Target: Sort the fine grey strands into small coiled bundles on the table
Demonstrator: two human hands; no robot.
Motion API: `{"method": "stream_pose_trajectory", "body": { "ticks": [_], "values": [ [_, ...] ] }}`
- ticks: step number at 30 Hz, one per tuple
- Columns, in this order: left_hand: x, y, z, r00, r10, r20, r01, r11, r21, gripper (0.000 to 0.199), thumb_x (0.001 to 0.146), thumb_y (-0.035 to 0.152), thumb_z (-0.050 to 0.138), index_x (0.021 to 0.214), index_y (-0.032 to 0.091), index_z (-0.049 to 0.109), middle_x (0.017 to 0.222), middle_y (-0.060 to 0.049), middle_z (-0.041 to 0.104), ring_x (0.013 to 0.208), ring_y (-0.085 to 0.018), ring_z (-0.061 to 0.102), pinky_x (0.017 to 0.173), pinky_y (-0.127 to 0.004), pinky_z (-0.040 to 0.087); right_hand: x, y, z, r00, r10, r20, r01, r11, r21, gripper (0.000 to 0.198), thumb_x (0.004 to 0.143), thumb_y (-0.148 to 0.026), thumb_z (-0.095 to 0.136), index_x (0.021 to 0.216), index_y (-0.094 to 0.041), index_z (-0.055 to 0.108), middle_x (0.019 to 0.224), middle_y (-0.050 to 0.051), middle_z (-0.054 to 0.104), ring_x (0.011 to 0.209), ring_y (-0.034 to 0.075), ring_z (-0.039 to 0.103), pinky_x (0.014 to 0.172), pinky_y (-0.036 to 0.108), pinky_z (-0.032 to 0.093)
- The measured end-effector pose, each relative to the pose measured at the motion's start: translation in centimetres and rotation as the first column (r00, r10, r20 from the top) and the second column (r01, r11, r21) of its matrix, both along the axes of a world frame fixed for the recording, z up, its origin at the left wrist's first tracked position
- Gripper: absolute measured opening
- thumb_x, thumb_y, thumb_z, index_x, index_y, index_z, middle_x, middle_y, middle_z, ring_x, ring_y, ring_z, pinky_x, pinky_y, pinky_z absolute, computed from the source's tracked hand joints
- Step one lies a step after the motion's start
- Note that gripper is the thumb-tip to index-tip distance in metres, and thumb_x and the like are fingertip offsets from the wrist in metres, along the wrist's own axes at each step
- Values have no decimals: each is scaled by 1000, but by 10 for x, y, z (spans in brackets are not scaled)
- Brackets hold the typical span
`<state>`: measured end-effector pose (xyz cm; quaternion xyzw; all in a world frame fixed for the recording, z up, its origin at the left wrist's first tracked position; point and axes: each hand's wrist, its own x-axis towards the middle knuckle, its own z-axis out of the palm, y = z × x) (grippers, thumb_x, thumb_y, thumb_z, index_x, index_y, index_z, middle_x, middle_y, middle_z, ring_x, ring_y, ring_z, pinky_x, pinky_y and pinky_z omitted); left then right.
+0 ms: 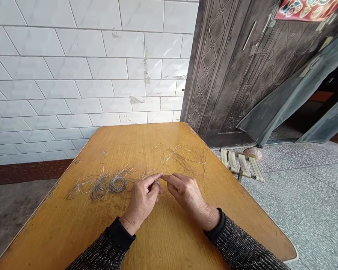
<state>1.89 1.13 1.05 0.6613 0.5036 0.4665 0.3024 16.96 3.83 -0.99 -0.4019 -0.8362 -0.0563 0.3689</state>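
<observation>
Above the middle of the table, my left hand (144,198) and my right hand (186,190) meet at the fingertips. Both are closed in a pinch, thumbs tucked low. Whatever lies between the fingers is too fine to make out. Just beyond my right hand, loose thin brownish wires (183,153) spread in wide loops, their pale ends close to my fingertips. Left of my left hand lie coiled bundles of thin grey wire (118,183), with a looser tangle of wire (80,185) farther left. Part of the wires sits hidden behind my left hand.
The wooden table (169,240) has worn edges and reaches toward a white tiled wall (92,67). A dark carved door (228,75) stands at the right. Beside the table are a low strap stool (242,165), a round object (252,153) and a grey curtain (295,86).
</observation>
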Motion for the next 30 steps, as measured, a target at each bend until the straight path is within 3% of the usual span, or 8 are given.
{"method": "stream_pose_trajectory", "body": {
  "ticks": [7, 13, 20, 30],
  "values": [
    [0, 0, -1, 999, -4, -43, 8, 995, 98, 31, 77, 15, 45, 97, 17, 68, 54, 0, 58, 42, -11, 49, 48, -23, 40, -2, -4, 5, 994, -54, 99, 53, 999, 13, 24, 82, -9, 44, 90, -18, 65, 62, 1, 59, 52, 11, 52, 49, 21, 32],
    [-2, 0, -1, 980, 39, -193, -2, 982, 186, 32, 75, 9, 45, 93, 19, 70, 49, 1, 55, 46, -13, 48, 56, -25, 38, -3, -7, 6, 993, -56, 104, 52, 998, 43, 22, 82, -9, 44, 88, -18, 63, 63, 1, 60, 55, 12, 53, 50, 22, 32],
    [-4, 4, -4, 958, 23, -287, 18, 990, 140, 27, 73, 8, 44, 82, 17, 68, 48, 2, 54, 46, -12, 48, 53, -24, 35, -3, -4, 4, 993, -55, 108, 50, 997, 52, 19, 84, -10, 43, 83, -17, 61, 66, 1, 61, 58, 12, 54, 51, 22, 33],
    [-2, 2, -1, 970, -19, -244, 39, 996, 77, 24, 72, 9, 42, 72, 17, 65, 43, 5, 45, 43, -11, 41, 48, -22, 30, 0, -11, 11, 977, -41, 209, 24, 996, 87, 19, 84, -9, 45, 91, -18, 59, 67, 1, 56, 60, 13, 49, 49, 24, 31]
  ]
}}
